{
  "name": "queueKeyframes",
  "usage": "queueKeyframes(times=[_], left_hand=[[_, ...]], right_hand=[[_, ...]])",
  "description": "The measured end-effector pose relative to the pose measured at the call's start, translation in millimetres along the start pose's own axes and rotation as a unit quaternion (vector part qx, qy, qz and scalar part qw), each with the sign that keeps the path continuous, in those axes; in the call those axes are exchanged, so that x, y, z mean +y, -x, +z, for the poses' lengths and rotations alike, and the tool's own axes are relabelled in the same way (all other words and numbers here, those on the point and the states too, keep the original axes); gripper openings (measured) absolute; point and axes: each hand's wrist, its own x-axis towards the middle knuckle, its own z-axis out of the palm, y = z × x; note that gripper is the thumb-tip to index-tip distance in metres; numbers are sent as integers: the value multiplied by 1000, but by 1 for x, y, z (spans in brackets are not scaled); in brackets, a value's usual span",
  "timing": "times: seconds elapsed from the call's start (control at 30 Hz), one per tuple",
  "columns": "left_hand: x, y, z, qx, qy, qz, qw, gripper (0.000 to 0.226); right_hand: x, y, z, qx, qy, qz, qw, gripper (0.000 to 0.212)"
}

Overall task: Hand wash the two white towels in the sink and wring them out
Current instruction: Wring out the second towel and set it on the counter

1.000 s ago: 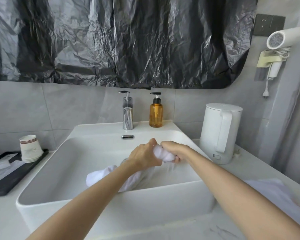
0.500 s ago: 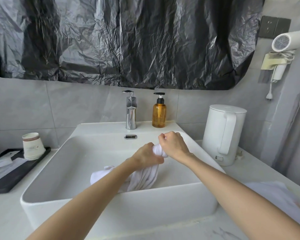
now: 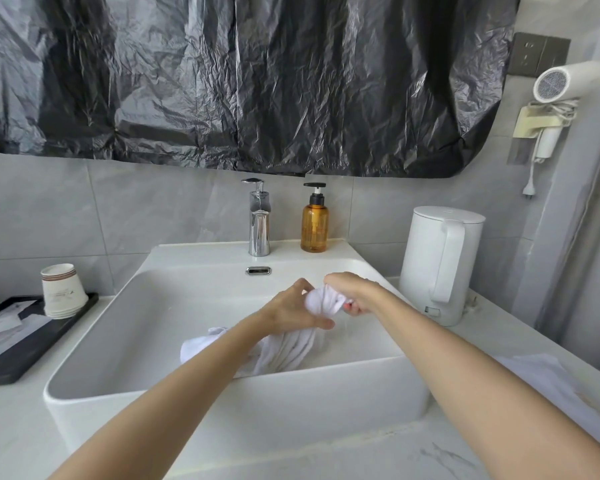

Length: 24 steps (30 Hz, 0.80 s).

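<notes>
Over the white rectangular sink (image 3: 125,393) both my hands hold one white towel (image 3: 324,301), twisted into a tight rope. My left hand (image 3: 291,308) grips the rope low down, my right hand (image 3: 352,292) grips its upper end. Below my left hand the towel hangs in loose folds into the basin, its tail lying on the sink floor to the left. A second white towel (image 3: 548,379) lies flat on the counter at the right, partly behind my right forearm.
A chrome tap (image 3: 258,220) and an amber pump bottle (image 3: 314,220) stand on the sink's back ledge. A white kettle (image 3: 440,265) stands right of the sink. At the left, a black tray (image 3: 32,344) carries stacked paper cups (image 3: 63,291). A hair dryer (image 3: 558,88) hangs on the right wall.
My right hand has rolled back over the towel's upper end, from knuckles up to gripping from the right. The twisted bundle between my hands shows more. The left hand stays put.
</notes>
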Motion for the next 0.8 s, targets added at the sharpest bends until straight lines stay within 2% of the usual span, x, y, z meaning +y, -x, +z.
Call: queueKeyframes(times=[0.07,0.13,0.2,0.27,0.3,0.37,0.4,0.47,0.57,0.63,0.73,0.8], left_hand=[[-5,4,-4,-11,47,9,999,89],[-10,7,-5,1,28,20,999,97],[-12,8,-7,30,21,0,999,90],[-12,9,-11,44,30,-34,998,72],[-12,9,-13,40,55,-48,997,63],[-12,9,-20,26,137,-68,988,57],[-13,10,-24,19,177,-68,982,62],[-15,12,-33,5,248,-57,967,67],[-13,16,-48,-47,287,-1,957,47],[-7,22,-54,-79,294,17,952,35],[-1,27,-55,-110,291,17,950,30],[1,28,-51,-103,226,16,969,39]], right_hand=[[-3,-3,-9,-3,-61,11,998,25],[-7,-2,-18,-36,-112,36,992,31],[-9,3,-28,-97,-124,57,986,39],[-7,5,-30,-112,-98,52,987,44],[-5,6,-28,-97,-64,22,993,44],[-2,8,-19,-32,15,-114,993,40],[2,7,-12,0,55,-202,978,37],[11,7,4,62,132,-355,923,36],[13,13,19,215,198,-496,818,47],[6,15,21,272,182,-559,762,50],[0,21,19,305,163,-585,734,43],[0,25,15,305,202,-550,751,45]])
